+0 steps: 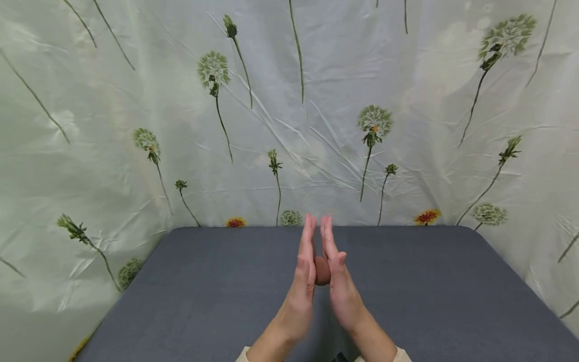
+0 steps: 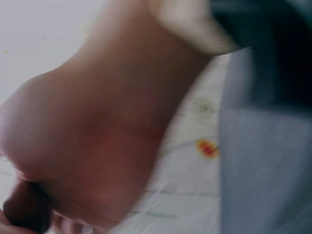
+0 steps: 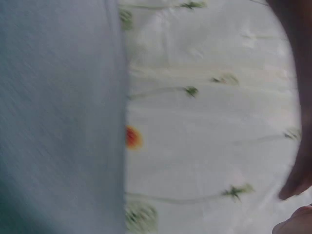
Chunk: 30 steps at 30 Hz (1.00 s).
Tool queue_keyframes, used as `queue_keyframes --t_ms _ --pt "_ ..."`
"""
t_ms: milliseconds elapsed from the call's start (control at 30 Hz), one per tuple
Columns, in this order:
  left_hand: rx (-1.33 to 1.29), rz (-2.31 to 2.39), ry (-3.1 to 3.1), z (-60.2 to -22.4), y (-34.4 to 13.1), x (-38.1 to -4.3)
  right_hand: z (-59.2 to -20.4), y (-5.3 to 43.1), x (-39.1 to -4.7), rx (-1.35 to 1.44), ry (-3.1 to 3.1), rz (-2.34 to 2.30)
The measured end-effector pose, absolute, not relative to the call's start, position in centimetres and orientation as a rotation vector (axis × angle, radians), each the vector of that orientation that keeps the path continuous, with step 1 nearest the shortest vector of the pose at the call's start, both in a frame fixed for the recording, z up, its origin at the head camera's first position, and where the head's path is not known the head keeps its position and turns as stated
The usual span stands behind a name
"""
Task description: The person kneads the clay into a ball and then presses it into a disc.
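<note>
A small reddish-brown ball [image 1: 322,271] sits between the two palms in the head view. My left hand [image 1: 304,281] presses it from the left with fingers straight and pointing up and away. From the other side my right hand [image 1: 340,284] presses with its fingers straight too, the palms facing each other. Both hands are over the middle of the dark grey table. In the left wrist view the ball [image 2: 28,207] shows dark beneath the blurred left hand [image 2: 92,146]. Only an edge of the right hand [image 3: 303,161] appears in the right wrist view.
The table [image 1: 217,296] has a dark grey cloth-like top with rounded far corners. Behind it and along its sides hangs a pale, shiny curtain [image 1: 316,125] printed with dandelions and flowers. Light sleeves [image 1: 243,356] show at the wrists.
</note>
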<state>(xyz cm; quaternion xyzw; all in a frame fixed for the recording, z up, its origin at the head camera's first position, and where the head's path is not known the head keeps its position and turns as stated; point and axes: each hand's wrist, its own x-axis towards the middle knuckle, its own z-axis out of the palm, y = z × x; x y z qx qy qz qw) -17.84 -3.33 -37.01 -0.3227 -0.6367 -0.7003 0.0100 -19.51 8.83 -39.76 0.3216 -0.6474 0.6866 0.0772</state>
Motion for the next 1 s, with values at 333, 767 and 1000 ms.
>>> queue_keyframes --t_ms 333,767,1000 --pt "-0.788 -2.19 -1.875 -36.6 -6.8 -20.6 -40.1 5.0 -16.6 1.226 -1.946 1.96" --pt "-1.057 -2.101 -2.278 -39.2 -2.3 -18.9 -37.5 10.5 -18.7 0.922 -1.898 1.877" --pt "-1.068 -2.106 -2.264 -38.0 -2.0 -17.2 -38.1 11.5 -20.1 0.829 -1.958 1.943"
